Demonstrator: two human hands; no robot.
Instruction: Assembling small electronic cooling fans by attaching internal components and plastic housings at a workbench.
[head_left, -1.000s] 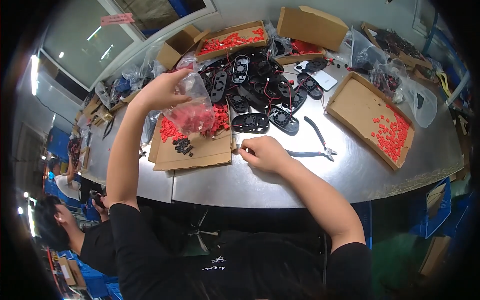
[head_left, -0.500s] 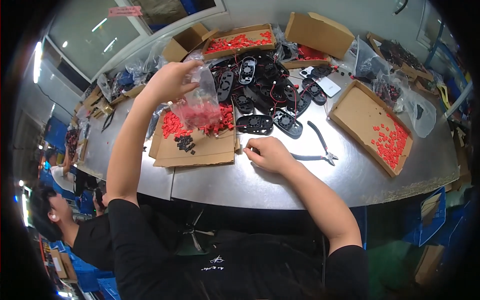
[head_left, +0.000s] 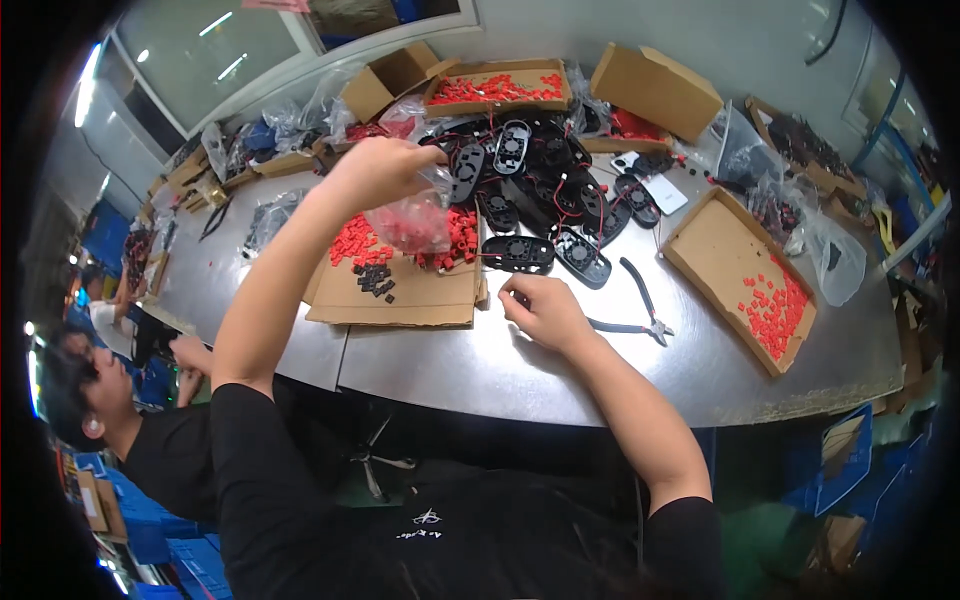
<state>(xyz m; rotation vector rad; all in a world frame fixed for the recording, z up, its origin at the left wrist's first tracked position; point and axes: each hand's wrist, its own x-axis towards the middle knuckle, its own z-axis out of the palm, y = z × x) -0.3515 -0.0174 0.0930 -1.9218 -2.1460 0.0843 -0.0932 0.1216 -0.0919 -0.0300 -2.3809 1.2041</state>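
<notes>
The person's left hand [head_left: 385, 172] pinches the upper part of a clear plastic bag [head_left: 415, 222] holding red pieces, which hangs over a cardboard tray [head_left: 425, 303] of loose red parts [head_left: 352, 240] and small black parts [head_left: 373, 281]. The right hand [head_left: 546, 310] is loosely curled beside the tray, its contents unclear; near it lie cutting pliers [head_left: 640, 288], with black oval housings [head_left: 518, 252] beyond.

Counter [head_left: 450, 370]: brightly lit, white glare on metal, front edge bowed. Left of counter: glowing tube light [head_left: 89, 85]. Beyond counter: window pane [head_left: 200, 80], reflected streaks. Below counter: deep shadow.
</notes>
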